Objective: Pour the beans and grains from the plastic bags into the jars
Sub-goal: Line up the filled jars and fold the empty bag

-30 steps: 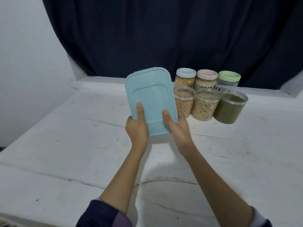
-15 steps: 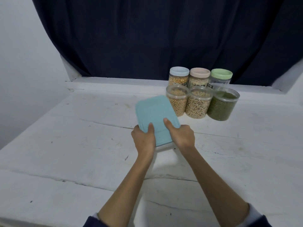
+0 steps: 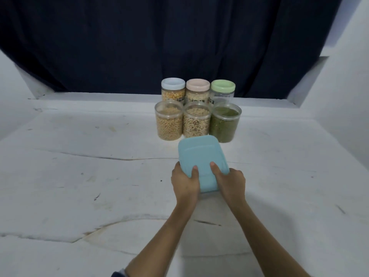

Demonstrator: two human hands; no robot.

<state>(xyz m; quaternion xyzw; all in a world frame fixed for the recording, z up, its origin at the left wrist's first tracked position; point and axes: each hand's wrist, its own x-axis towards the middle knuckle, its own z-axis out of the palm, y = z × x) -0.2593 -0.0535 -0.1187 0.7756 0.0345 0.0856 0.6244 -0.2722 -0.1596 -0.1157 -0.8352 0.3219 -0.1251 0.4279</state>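
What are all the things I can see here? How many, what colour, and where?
Jars with lids: three, clear with pale blue, pink and green lids, back row by the curtain; blue and pink ones hold yellowish grain, green one looks nearly empty.
Jars without coloured lids: three, clear, front row; the left two hold tan beans and grains, the right one green ones.
Box: one, light blue, rectangular, lid on top, just in front of the front jars.
Table: one, white and scuffed, under everything.
Curtain: one, dark navy, behind the jars.
Walls: white, at both sides.
Left hand: one, grips the box's near left corner, thumb on the lid.
Right hand: one, grips the near right corner, thumb on the lid.
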